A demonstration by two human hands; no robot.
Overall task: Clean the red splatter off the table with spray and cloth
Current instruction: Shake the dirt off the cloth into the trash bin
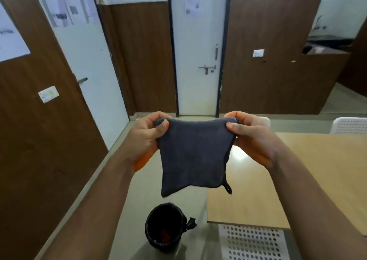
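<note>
Brown wooden door (39, 120) with a lever handle and a small white label, at far left, beside a white wall bearing blurred paper notices. Left hand (146, 135): raised in front of the viewer, its grip closed as a pinch, thumb over the near face and curled fingers behind the upper left corner of the cloth (193, 156). The cloth is dark grey, folded to a rough square, and hangs in the air between the two hands, above the floor and just left of the desk edge; a small black loop (228, 188) dangles from its lower right corner. Directly below it on the floor stands a bin (165, 228) lined with a black bag, something red lying at its bottom. White door (198, 61) with a bolt and handle, in the centre background. Right hand (250, 135): grip likewise closed, thumb and curled fingers pinching the upper right corner of the cloth. Light wooden desk (317, 170) at right, its surface glossy under a bright reflection. White perforated chairs (252, 242) at its near and far sides.
</note>
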